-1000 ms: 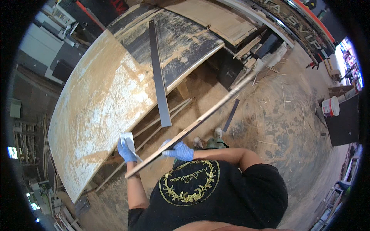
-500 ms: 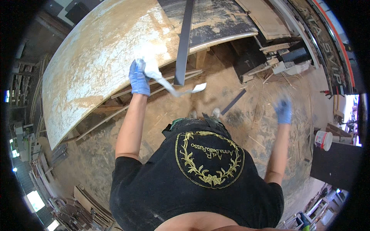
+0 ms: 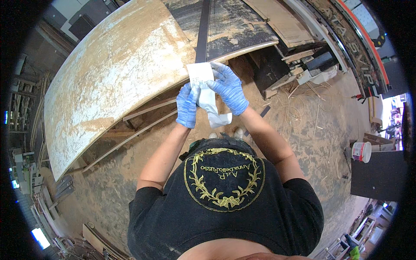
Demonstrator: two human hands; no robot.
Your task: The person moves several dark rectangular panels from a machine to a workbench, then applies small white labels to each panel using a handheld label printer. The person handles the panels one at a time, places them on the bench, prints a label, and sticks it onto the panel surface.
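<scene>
A long white strip of paper labels (image 3: 209, 108), printed at its upper end, is held up between my two blue-gloved hands at the table's near edge. My left hand (image 3: 187, 106) pinches the strip along its left side. On the other side, the thumb and fingers of my right hand (image 3: 230, 89) are closed on the printed upper part. The strip's lower end hangs free and curls to the right. Just beyond the paper, a dark narrow board (image 3: 202, 37) lies lengthwise on the table, its near end hidden behind the strip.
The large worn tabletop (image 3: 108, 65) spreads ahead and to the left, with wooden slats (image 3: 134, 138) under its edge. A white bucket (image 3: 361, 152) stands on a dark panel (image 3: 375, 177) at right. Wood scraps and another dark strip (image 3: 255, 120) lie on the dusty floor.
My right hand has come in from the far right and taken hold of the label strip. My left hand has moved right and slightly nearer with it.
</scene>
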